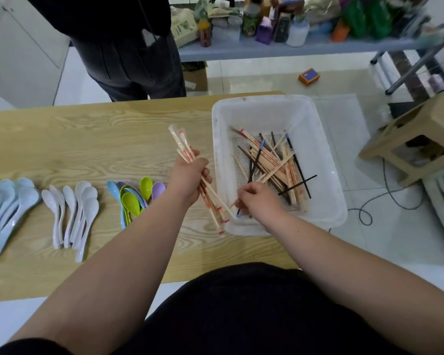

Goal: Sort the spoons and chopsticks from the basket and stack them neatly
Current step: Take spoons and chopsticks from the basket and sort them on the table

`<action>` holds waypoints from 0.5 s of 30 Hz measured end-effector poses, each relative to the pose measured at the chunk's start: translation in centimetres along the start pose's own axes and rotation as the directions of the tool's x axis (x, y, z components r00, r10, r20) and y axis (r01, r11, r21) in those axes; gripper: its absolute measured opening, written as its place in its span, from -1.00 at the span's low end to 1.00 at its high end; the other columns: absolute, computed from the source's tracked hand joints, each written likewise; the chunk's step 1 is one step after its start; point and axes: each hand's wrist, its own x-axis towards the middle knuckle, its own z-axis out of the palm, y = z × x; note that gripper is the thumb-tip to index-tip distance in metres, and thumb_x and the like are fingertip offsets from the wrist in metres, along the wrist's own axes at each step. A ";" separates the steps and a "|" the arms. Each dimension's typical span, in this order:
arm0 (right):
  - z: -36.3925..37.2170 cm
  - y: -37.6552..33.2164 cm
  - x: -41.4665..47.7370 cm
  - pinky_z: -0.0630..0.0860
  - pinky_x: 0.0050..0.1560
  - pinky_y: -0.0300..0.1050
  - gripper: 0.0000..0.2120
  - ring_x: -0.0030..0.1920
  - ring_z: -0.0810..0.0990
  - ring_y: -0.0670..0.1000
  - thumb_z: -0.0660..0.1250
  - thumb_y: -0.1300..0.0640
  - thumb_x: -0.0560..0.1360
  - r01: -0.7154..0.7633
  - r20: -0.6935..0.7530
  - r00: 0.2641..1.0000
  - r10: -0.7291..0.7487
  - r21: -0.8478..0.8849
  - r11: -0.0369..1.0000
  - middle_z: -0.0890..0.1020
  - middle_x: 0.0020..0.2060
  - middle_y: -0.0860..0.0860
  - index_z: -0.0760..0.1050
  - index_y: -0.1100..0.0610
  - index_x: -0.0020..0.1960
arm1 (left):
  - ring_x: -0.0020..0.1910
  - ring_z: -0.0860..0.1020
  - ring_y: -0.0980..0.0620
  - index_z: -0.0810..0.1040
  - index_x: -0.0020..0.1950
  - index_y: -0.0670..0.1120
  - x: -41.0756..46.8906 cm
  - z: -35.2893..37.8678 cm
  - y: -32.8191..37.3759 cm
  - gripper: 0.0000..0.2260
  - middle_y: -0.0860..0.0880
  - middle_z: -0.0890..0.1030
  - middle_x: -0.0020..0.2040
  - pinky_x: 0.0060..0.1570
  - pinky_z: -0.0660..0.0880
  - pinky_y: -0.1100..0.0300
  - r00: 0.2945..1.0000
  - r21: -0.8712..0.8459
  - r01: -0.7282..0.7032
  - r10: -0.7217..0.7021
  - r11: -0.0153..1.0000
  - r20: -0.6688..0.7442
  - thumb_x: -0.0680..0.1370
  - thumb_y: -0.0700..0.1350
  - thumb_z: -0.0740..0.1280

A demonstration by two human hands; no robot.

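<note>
A white plastic basket [326, 160] stands at the right end of the wooden table [87, 139]. Inside lies a loose heap of wrapped bamboo chopsticks [274, 165] mixed with black chopsticks [299, 175]. My left hand [189, 178] is shut on a bundle of wrapped chopsticks [182, 144], held just left of the basket. My right hand [256, 198] reaches into the basket's near corner, fingers pinched on a single chopstick there. Three spoon groups lie on the table: pale blue spoons [8, 203], white spoons [72, 211] and coloured spoons [136, 196].
A person in dark clothes [128, 55] stands at the table's far side. Behind is a shelf with bottles and boxes [280, 26]. A wooden stool [418, 139] and a cable [385, 201] are on the floor to the right, with an orange box [309, 76] farther back.
</note>
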 end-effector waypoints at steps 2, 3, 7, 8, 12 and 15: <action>-0.1 -0.4 -0.1 0.69 -0.09 0.18 -0.92 -0.17 0.74 0.13 0.29 0.22 0.61 -0.011 -0.056 0.998 0.017 0.105 0.994 0.67 -0.04 0.19 0.49 0.07 -0.02 | -0.51 0.38 0.09 0.35 0.08 -0.08 0.0 -0.4 0.1 -0.79 -0.06 0.37 -0.29 -0.51 0.39 0.21 1.000 -0.013 -0.003 0.004 1.000 0.007 0.58 -0.37 0.24; -0.3 -0.8 -0.3 0.70 -0.13 0.11 -0.88 -0.18 0.74 0.11 0.28 0.26 0.61 0.013 -0.089 0.996 -0.001 0.144 0.989 0.63 0.02 0.22 0.46 0.05 -0.01 | -0.51 0.38 0.09 0.36 0.05 -0.08 -0.1 -0.6 0.3 -0.80 -0.06 0.37 -0.30 -0.51 0.39 0.21 1.000 -0.016 0.001 -0.001 1.000 0.012 0.58 -0.36 0.25; -0.9 -2.5 -1.3 0.64 -0.27 -0.11 -0.76 -0.35 0.70 -0.04 0.33 0.25 0.60 0.188 -0.151 0.974 -0.170 0.114 0.975 0.63 0.00 0.10 0.36 -0.02 0.12 | -0.49 0.38 0.09 0.39 0.02 -0.07 -0.8 -0.8 0.6 -0.82 -0.08 0.42 -0.26 -0.49 0.39 0.21 0.998 -0.031 0.022 -0.020 0.999 0.064 0.58 -0.34 0.28; -0.8 -2.9 -1.6 0.64 -0.24 -0.09 -0.72 -0.34 0.69 -0.06 0.38 0.19 0.58 0.221 -0.112 0.970 -0.216 0.038 0.975 0.67 -0.05 0.02 0.35 -0.03 0.17 | -0.48 0.38 0.08 0.40 0.02 -0.08 -1.1 -0.8 0.7 -0.84 -0.09 0.45 -0.23 -0.48 0.40 0.20 0.995 -0.026 0.019 -0.017 0.999 0.094 0.59 -0.32 0.28; 1.6 -3.8 -2.6 0.59 -0.15 -0.01 -0.80 -0.23 0.69 -0.04 0.50 0.07 0.49 0.293 0.052 0.956 -0.289 -0.091 0.952 0.71 -0.14 -0.03 0.49 -0.02 0.02 | -0.45 0.43 0.07 0.48 0.00 -0.14 -2.2 -0.7 0.7 -0.93 -0.07 0.56 -0.19 -0.43 0.41 0.18 0.973 0.102 -0.089 0.065 0.991 0.222 0.64 -0.16 0.32; 3.0 -3.9 -2.9 0.60 -0.16 -0.04 -0.84 -0.28 0.64 -0.07 0.52 0.08 0.48 0.302 0.054 0.953 -0.299 -0.072 0.950 0.69 -0.15 0.05 0.55 0.03 -0.02 | -0.41 0.49 0.10 0.51 0.04 -0.16 -2.4 -1.2 0.6 -0.90 -0.03 0.54 -0.26 -0.41 0.45 0.23 0.971 0.272 -0.185 0.133 0.944 0.201 0.58 -0.19 0.39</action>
